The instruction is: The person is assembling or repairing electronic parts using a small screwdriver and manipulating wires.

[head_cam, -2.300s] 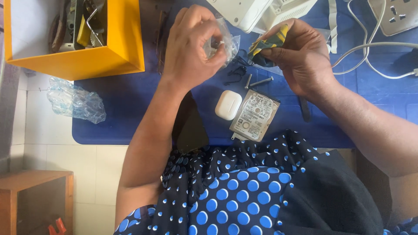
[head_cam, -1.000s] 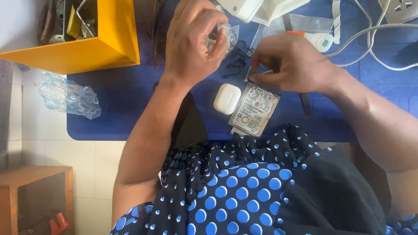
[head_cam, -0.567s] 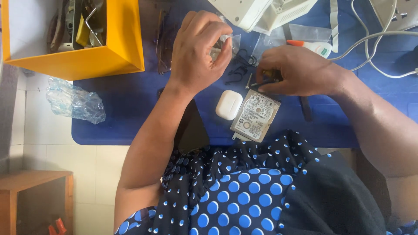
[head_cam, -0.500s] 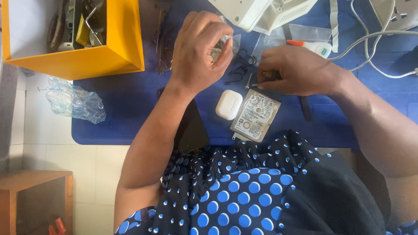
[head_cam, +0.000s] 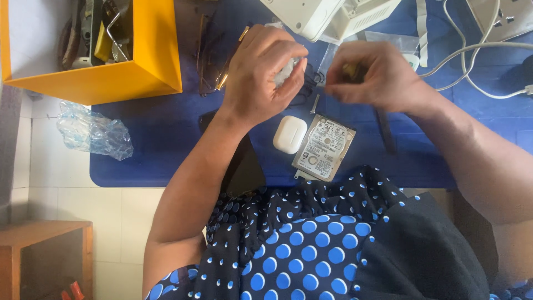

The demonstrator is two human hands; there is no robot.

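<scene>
My left hand (head_cam: 265,72) is closed around a small clear plastic bag (head_cam: 287,70) above the blue mat (head_cam: 155,139). My right hand (head_cam: 377,75) hovers beside it, fingers pinched on something small with a yellowish part; it is blurred and I cannot tell what it is. Below both hands lie a bare silver hard drive (head_cam: 324,148) and a small white earbud case (head_cam: 290,134). A screw (head_cam: 315,103) lies on the mat between the hands.
A yellow bin (head_cam: 111,72) of tools stands at the far left. Crumpled clear plastic (head_cam: 94,132) lies at the mat's left edge. White devices (head_cam: 327,16), white cables (head_cam: 472,72) and a power strip (head_cam: 505,16) lie at the back. A dark tool (head_cam: 386,130) rests right of the drive.
My right hand has lifted off the top edge of the hard drive and risen level with my left hand. The left hand keeps its grip on the bag.
</scene>
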